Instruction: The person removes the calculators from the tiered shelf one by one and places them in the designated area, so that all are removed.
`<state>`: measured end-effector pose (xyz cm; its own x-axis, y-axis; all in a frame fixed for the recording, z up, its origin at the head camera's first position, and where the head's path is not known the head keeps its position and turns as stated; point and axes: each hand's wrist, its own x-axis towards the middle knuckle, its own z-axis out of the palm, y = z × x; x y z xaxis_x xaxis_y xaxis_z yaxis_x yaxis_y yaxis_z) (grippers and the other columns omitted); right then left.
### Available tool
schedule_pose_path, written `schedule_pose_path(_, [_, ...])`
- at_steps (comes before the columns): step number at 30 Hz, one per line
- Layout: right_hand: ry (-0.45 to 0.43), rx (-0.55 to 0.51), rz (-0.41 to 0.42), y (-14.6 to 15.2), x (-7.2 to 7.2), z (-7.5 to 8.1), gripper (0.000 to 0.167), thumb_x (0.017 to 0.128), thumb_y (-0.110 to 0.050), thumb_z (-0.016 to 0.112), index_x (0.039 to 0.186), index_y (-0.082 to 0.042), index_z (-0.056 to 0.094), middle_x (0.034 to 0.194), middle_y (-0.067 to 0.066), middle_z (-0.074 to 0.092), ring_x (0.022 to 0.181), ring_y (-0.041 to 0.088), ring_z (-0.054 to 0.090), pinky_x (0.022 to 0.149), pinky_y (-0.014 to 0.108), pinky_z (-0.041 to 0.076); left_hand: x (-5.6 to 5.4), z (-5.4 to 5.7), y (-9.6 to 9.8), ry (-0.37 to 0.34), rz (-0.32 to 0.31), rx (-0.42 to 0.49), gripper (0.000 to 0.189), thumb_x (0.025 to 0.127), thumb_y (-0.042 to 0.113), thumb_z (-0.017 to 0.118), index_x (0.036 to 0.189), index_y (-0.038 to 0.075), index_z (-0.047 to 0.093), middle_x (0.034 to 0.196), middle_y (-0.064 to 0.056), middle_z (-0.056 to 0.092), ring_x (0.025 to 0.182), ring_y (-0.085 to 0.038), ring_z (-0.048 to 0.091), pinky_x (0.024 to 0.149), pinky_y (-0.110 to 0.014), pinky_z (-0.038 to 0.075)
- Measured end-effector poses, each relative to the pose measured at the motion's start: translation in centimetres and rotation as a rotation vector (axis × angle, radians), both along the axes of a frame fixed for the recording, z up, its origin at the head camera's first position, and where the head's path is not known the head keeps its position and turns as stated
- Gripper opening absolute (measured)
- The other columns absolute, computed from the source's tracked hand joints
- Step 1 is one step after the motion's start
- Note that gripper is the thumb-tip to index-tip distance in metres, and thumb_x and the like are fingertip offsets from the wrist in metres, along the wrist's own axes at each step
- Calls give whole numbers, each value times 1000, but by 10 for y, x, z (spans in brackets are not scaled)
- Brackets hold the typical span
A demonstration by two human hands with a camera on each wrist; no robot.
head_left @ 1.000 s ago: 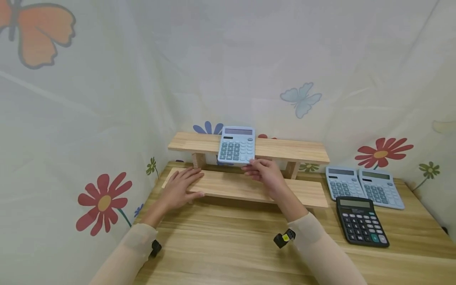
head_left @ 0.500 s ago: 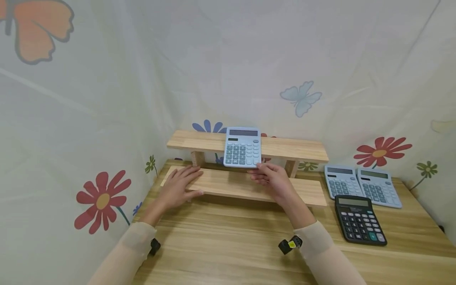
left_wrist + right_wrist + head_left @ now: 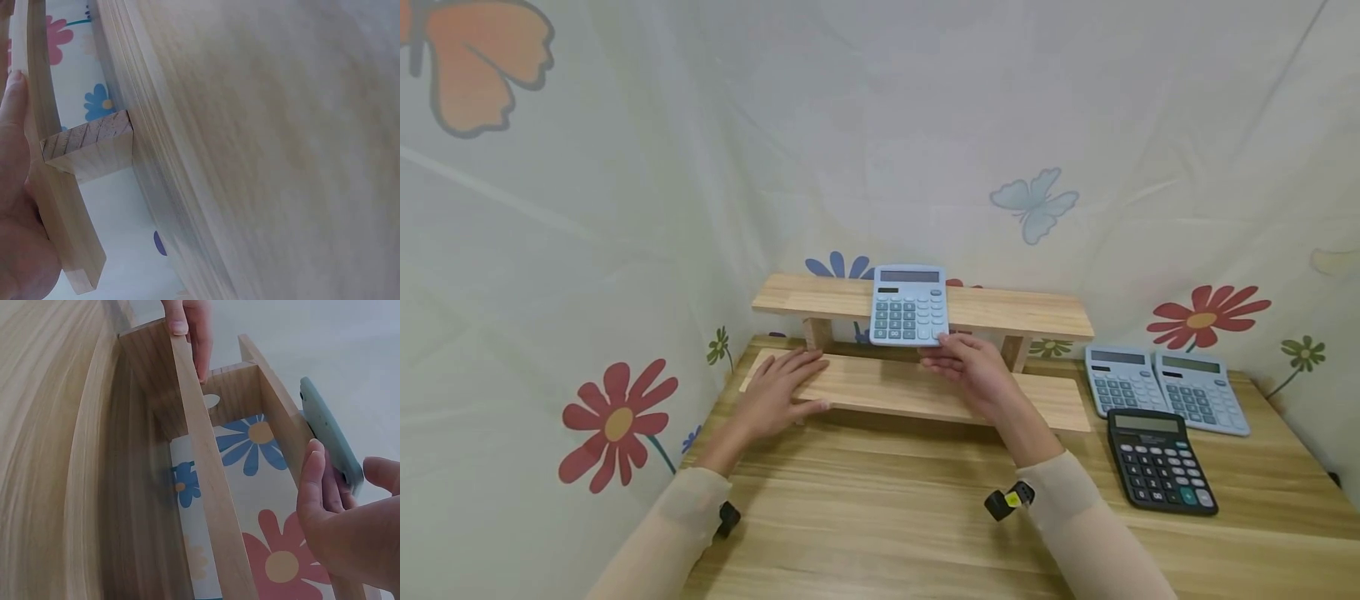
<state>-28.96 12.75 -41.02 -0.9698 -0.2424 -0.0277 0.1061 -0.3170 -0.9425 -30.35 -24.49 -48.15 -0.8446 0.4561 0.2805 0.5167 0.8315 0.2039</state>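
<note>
My right hand (image 3: 973, 375) pinches the lower right corner of a light blue calculator (image 3: 928, 321), keys facing me. The calculator leans back over the front edge of the upper wooden shelf (image 3: 1015, 312). In the right wrist view, my thumb is on one side of the calculator (image 3: 328, 428) and my fingers are on the other. My left hand (image 3: 778, 396) rests on the left end of the lower shelf (image 3: 880, 387), fingers straight and thumb along its front edge. The left wrist view shows part of this hand (image 3: 19, 206) against the board.
Two more light blue calculators, one left (image 3: 1120, 379) and one right (image 3: 1202, 396), lie on the wooden table (image 3: 880, 517) beside the rack. A black calculator (image 3: 1161, 462) lies in front of them. A flowered curtain (image 3: 880, 150) hangs close behind and to the left.
My right hand has shifted the calculator a little to the right along the upper shelf, then slightly up. The left hand stays in place.
</note>
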Motion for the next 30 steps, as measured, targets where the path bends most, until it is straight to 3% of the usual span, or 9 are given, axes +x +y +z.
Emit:
schedule_pose_path(11, [-40, -7, -32, -6, -9, 8, 35, 111, -15, 58, 135, 10, 60, 112, 12, 76, 121, 38, 70, 99, 36, 59, 2, 2, 1, -12, 20, -14, 82, 96, 66, 67, 162, 22, 47, 170, -4, 38, 159, -34, 25, 126, -68, 13])
schedule_pose_path(15, [-39, 13, -20, 2, -6, 11, 38, 111, -14, 58, 140, 11, 57, 115, 12, 75, 120, 34, 71, 99, 35, 59, 2, 1, 1, -12, 10, -3, 82, 95, 65, 69, 162, 22, 47, 170, -4, 38, 159, -35, 26, 126, -68, 13])
schedule_pose_path(20, [35, 75, -11, 32, 0, 16, 41, 111, -13, 58, 142, 13, 53, 119, 10, 74, 107, 22, 73, 96, 32, 60, 2, -2, 2, -4, -5, 0, 82, 96, 65, 69, 161, 20, 48, 169, -6, 40, 158, -36, 27, 125, -69, 13])
schedule_pose_path(26, [89, 143, -37, 78, 7, 23, 46, 109, -19, 62, 143, 11, 52, 118, 5, 74, 105, 18, 74, 96, 30, 60, 0, -1, 1, 11, -5, -5, 82, 96, 64, 69, 162, 20, 48, 169, -6, 40, 158, -36, 28, 125, -70, 14])
schedule_pose_path(30, [105, 131, -55, 107, 14, 25, 43, 108, -21, 65, 140, 6, 58, 118, 3, 76, 104, 18, 75, 98, 31, 59, 0, 0, 1, 5, -7, 3, 81, 96, 63, 70, 161, 21, 48, 169, -6, 40, 158, -36, 27, 125, -70, 14])
